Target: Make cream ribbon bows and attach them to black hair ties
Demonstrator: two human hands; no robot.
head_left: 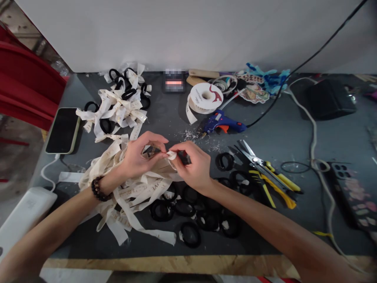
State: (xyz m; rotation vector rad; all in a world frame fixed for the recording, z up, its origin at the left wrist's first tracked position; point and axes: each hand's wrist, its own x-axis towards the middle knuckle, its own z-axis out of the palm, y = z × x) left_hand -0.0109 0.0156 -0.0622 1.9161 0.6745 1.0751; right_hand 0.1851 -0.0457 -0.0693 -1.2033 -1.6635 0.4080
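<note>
Ribbon bit (171, 155) part-hidden btwn fingertips of L hand (144, 154) & R hand (191, 163); shape unclear. Print on ribbon pile (141, 191) mostly too sm. to read. Some blk hair ties (190, 234) part. under R forearm. Sm. box (174, 81) at back pixelated. Red chair (28, 84) cut by L edge, patterned phone case (355, 196) by R edge. Blk cord (319, 51) exits top.

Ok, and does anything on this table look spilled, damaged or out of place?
White flakes litter the grey table beside the blue glue gun, like stray debris. Also odd: a small item near the back edge shows only as coarse blocks, so I can't identify it.
</note>
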